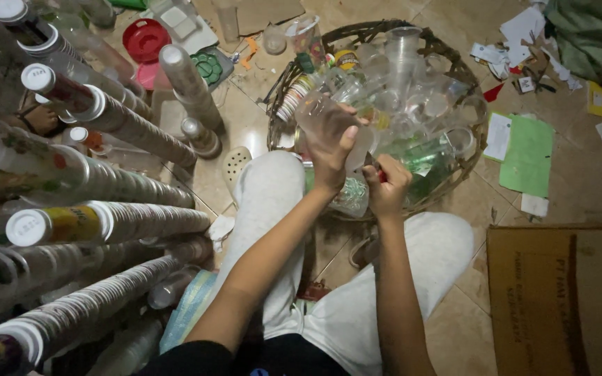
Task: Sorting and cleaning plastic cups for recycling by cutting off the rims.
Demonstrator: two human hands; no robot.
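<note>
Stacked cup columns [106,216] nearest, crowding left; left hand [332,143] grips clear cup [318,115], right hand [388,184] pinches red-handled tool [382,175] over wicker basket [468,76]; brown carton [562,299] right.

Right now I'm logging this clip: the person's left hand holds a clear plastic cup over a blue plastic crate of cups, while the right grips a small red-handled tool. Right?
Not quite. The container is a round woven basket, not a blue plastic crate. The head view shows the left hand holding the clear plastic cup over it, and the right hand gripping the small red-handled tool.

Hands [332,150] over basket [469,83] of cups [402,49]
</note>
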